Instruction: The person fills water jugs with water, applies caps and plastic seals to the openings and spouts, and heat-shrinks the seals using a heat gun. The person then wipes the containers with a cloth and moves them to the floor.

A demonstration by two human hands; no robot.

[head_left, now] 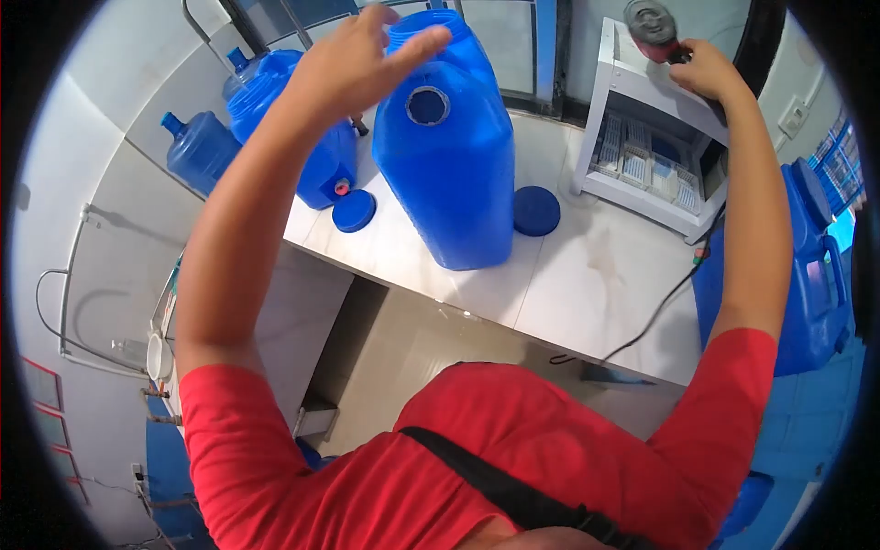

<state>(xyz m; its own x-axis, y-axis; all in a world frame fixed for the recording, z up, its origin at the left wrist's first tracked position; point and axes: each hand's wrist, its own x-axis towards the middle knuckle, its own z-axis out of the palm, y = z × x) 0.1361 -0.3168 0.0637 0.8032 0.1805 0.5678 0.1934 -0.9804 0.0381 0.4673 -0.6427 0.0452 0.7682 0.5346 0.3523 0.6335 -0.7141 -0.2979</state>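
Note:
A tall blue plastic jug (449,174) stands upright on the white counter, its wide neck uncapped, with a pale-rimmed round opening below the neck. My left hand (353,60) is at the jug's top, fingers apart and holding nothing; I cannot tell whether it touches the neck. My right hand (706,69) is closed around the handle of a red and black power tool (653,26), raised above the white cabinet at the back right. The tool's exact kind is unclear. Dark blue screw caps lie either side of the jug: one cap (354,211) left, another cap (537,211) right.
A blue jug with a tap (321,160) and clear blue water bottles (203,151) stand at the left. The white cabinet (632,206) holds white baskets. A black cord (655,316) crosses the counter (587,275) to its front edge. Another blue jug (816,284) is far right.

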